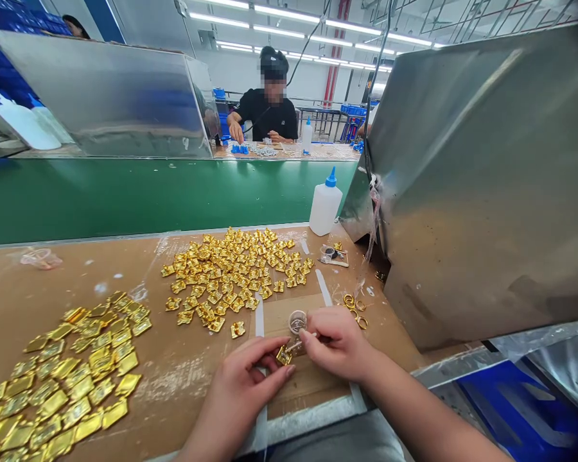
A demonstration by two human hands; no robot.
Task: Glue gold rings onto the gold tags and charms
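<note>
The left hand (243,380) pinches a small gold piece (284,355) between thumb and fingertips, low over the brown worktop (178,391). The right hand (340,343), fingers closed together, grips a thin stick (295,347) whose end meets that piece or sits just beside it; the contact is too small to tell. From the held piece, a small clear cup (297,321) stands near at one o'clock, close against the right hand. A single gold fitting (237,330) lies at ten, a heaped pile of similar fittings (236,269) at eleven, flat gold plates (84,378) at nine, and gold rings (355,310) at two. A white bottle (325,208) is farther off toward one. A large metal hood (491,192) walls off two to three o'clock. At twelve, past a green belt (168,199), sits a co-worker (274,120).
</note>
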